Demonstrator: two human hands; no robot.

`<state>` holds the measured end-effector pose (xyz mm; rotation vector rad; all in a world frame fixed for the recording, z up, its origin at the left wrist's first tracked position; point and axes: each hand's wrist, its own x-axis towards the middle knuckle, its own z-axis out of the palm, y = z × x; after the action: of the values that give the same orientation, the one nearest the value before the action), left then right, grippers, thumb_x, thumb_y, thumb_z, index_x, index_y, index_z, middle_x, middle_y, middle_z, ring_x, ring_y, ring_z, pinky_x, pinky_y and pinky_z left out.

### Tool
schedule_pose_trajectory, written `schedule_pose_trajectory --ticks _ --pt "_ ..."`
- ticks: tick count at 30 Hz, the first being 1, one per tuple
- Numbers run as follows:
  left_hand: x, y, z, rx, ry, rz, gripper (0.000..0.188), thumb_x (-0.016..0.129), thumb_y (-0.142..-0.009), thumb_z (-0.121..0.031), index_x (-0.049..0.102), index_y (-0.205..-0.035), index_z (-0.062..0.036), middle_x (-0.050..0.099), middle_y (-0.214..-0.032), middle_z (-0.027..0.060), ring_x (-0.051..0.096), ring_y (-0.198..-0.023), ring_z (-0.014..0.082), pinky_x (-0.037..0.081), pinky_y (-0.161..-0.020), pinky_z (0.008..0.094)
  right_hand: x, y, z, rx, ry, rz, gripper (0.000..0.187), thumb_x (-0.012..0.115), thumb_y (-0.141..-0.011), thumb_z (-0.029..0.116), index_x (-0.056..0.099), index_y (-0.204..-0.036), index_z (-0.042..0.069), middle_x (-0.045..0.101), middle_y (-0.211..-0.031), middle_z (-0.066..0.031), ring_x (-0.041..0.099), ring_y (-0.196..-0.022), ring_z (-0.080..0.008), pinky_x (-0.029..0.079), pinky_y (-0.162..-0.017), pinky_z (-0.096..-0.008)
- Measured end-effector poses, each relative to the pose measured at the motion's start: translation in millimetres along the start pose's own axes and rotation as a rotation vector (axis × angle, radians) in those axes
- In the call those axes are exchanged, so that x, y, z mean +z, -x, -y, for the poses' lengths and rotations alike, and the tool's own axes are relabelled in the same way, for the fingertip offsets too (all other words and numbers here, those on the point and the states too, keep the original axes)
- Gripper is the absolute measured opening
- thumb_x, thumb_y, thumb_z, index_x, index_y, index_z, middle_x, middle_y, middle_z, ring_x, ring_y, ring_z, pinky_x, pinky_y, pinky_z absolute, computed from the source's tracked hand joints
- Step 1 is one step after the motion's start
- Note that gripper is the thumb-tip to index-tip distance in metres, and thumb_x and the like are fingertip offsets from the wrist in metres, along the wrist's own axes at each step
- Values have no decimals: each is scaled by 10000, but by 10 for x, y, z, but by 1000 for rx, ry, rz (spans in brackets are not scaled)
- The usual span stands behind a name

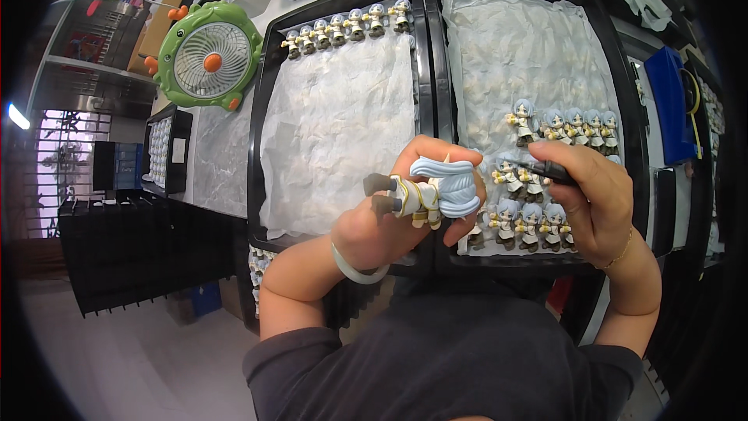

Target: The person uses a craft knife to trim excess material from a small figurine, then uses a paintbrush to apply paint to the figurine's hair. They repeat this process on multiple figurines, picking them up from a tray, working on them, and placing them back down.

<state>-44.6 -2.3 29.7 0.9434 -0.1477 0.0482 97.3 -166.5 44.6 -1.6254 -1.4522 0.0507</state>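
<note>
In my left hand (405,179) lies a small figurine (425,197) on its side, gripped with its back upward. It has pale blue hair, white clothes with gold trim and dark boots, which point left. My right hand (596,195) pinches a slim pen-like tool (552,171) with a black body. Its thin tip points left toward the figurine's head, with a gap between them; the exact kind of tool cannot be made out. Below both hands, matching figurines (530,222) lie in rows in the right black tray (439,70), partly hidden by my fingers.
The left black tray (259,121), lined with crumpled white paper (335,125), holds a row of figurines (337,27) along its far edge. Beyond its left side stands a green animal-shaped fan (206,54). A blue bin (672,105) stands at the far right.
</note>
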Motion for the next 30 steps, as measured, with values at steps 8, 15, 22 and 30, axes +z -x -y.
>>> schedule_pose_trajectory --ticks 8,15,22,30 --pt "65 25 -60 -51 -25 -61 763 490 -686 -628 310 -1150 -50 450 -891 99 415 -637 147 336 -592 262 -24 -16 -1 -143 235 -13 342 603 -670 121 597 -1010 77 457 -610 -36 416 -520 -173 336 -457 -276" --pt "101 15 -40 -80 -71 -167 844 550 -574 -688 384 -1071 -26 461 -862 82 425 -569 143 308 -494 262 16 -4 -16 -159 266 -22 368 615 -644 124 603 -1012 104 454 -618 -27 415 -527 -168 334 -456 -276" --pt "101 32 -23 -89 -57 -182 865 570 -559 -680 362 -1091 -31 455 -875 72 419 -622 131 315 -541 251 21 -8 -15 -138 259 2 375 619 -636 111 601 -1010 97 448 -622 -31 412 -525 -170 329 -452 -281" --pt "108 64 -110 -242 -138 -234 954 596 -508 -689 306 -1157 -52 455 -936 53 385 -739 102 310 -652 229 70 1 -49 -179 346 -58 385 632 -601 94 609 -985 94 438 -622 -27 403 -516 -167 315 -445 -281"
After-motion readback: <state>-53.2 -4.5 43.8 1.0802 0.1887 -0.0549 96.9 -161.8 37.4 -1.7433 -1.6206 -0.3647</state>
